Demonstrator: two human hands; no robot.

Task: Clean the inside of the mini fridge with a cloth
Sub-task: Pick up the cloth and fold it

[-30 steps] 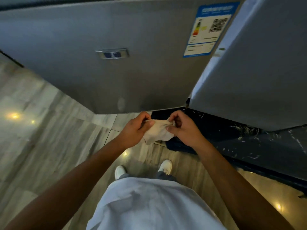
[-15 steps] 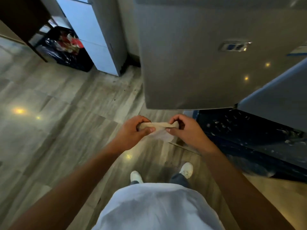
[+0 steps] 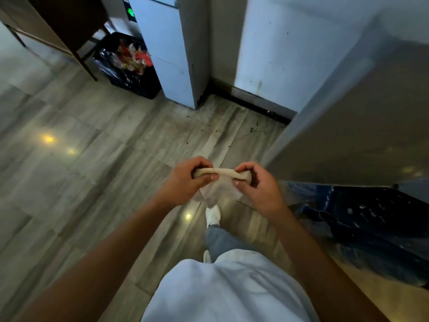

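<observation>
Both hands hold a beige cloth [image 3: 221, 173] above the floor [image 3: 92, 163]. The left hand [image 3: 185, 180] pinches one end. The right hand [image 3: 257, 184] pinches the other.

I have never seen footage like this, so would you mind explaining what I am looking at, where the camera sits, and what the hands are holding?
There is no machine here: a person wears a wide-angle camera on the head, looking forward and down, so you see their own arms, white top and a white shoe. The left hand and right hand each grip one end of a beige cloth, its top edge rolled between them while the rest hangs below. Nothing is being wiped yet. The person stands on a wood-look floor. The large grey panel at the right is probably the fridge; its inside is not visible. At the upper left stand a white cabinet and a black bin full of rubbish.
</observation>
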